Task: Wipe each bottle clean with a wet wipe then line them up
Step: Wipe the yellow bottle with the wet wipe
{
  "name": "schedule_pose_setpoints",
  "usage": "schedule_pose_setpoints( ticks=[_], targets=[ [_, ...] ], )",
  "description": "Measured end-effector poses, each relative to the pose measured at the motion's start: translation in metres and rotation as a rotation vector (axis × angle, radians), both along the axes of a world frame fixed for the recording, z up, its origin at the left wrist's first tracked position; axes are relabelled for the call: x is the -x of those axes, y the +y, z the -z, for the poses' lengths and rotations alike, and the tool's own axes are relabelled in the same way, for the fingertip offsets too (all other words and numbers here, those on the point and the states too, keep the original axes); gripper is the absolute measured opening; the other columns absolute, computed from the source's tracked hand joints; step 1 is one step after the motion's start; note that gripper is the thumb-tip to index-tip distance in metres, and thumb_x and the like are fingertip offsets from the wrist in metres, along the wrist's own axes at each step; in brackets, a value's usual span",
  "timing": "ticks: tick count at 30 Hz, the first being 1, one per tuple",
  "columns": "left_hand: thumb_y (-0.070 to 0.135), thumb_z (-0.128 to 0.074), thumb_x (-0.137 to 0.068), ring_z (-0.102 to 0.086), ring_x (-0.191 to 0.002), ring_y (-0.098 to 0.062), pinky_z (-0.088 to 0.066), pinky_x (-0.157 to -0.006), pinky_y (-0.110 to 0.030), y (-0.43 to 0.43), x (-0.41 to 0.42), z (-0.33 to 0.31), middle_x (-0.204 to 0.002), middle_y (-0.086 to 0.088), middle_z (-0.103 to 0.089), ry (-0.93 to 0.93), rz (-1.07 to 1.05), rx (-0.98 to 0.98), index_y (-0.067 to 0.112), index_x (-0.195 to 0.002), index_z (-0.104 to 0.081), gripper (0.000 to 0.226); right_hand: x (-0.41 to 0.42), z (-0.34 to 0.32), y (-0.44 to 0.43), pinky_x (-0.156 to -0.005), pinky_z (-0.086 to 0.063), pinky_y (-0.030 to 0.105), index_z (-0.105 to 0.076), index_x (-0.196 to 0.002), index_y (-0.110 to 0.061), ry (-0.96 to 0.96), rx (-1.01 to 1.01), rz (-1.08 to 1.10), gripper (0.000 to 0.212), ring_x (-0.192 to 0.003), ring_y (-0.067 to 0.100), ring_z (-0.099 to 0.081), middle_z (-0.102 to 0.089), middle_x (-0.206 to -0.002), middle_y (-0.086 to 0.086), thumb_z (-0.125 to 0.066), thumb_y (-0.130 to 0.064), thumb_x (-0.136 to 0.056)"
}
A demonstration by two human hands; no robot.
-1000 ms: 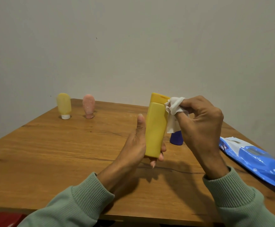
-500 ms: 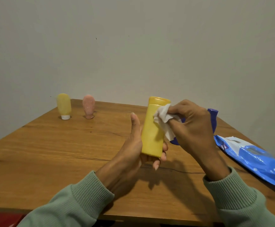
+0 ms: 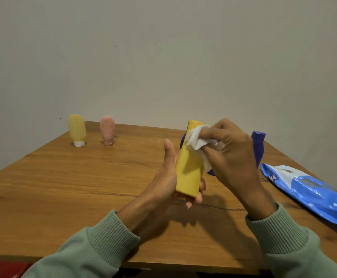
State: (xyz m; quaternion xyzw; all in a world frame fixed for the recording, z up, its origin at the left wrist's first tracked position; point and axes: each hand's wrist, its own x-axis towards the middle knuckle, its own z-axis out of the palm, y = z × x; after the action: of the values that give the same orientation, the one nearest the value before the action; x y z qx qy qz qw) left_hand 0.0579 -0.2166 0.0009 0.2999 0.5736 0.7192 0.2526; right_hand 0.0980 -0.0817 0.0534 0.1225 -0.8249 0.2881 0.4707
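I am holding a tall yellow plastic bottle (image 3: pixel 188 167) in the centre of the frame, lifted above the brown wooden table (image 3: pixel 63 187) and tilting slightly, top leaning right. My left hand (image 3: pixel 163 183) is gripping its lower part: fingers are curling round the base from behind and the thumb is pointing straight up along the bottle's left side. My right hand (image 3: pixel 232 155) is pinching a crumpled white wet wipe (image 3: pixel 197 138) and pressing it against the bottle's upper part, just under the cap. The wipe is covering part of the bottle's top right.

A dark blue plastic bottle (image 3: pixel 259 145) is showing behind my right hand, mostly hidden. I cannot tell whether it is standing on the table.

A blue and white soft wet-wipe pack (image 3: pixel 308 189) is lying flat at the right edge of the frame, near the table's right side.

In the upper left of the table, well apart from my hands, a translucent yellow tube (image 3: pixel 76 128) is standing on its white cap. A pale pink tube (image 3: pixel 107 129) is standing cap-down just beside it on the right, not touching.

Both forearms are wearing pale green ribbed sleeves (image 3: pixel 95 251). A plain grey wall (image 3: pixel 163 57) is filling the top half. Something red (image 3: pixel 1 269) is showing in the lower left corner, below the table edge.
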Motion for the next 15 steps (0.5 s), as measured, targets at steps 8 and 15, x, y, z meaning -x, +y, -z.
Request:
schedule_pose_setpoints(
  ticks=[8, 15],
  targets=[
    [0.077, -0.005, -0.082, -0.061, -0.059, -0.027, -0.046, -0.047, -0.027, 0.0, 0.001, -0.003, -0.078, -0.019, -0.063, 0.013, -0.054, -0.034, 0.015, -0.121, -0.055, 0.089, -0.005, -0.001, -0.008, -0.068, -0.045, 0.007, -0.073, -0.096, -0.012, -0.163, -0.181, -0.1, 0.019, -0.078, -0.003, -0.053, -0.054, -0.086, -0.016, -0.073, -0.009, -0.078],
    [0.072, -0.001, -0.085, -0.061, -0.061, -0.027, -0.041, -0.048, -0.027, -0.001, -0.004, -0.003, -0.078, -0.017, -0.065, 0.112, -0.034, 0.116, 0.018, -0.122, -0.048, 0.082, 0.005, 0.003, 0.008, -0.061, -0.052, 0.03, -0.071, -0.098, -0.01, 0.088, 0.023, 0.129, 0.016, -0.073, 0.005, -0.054, -0.057, -0.084, -0.006, -0.07, -0.013, -0.082]
  ],
)
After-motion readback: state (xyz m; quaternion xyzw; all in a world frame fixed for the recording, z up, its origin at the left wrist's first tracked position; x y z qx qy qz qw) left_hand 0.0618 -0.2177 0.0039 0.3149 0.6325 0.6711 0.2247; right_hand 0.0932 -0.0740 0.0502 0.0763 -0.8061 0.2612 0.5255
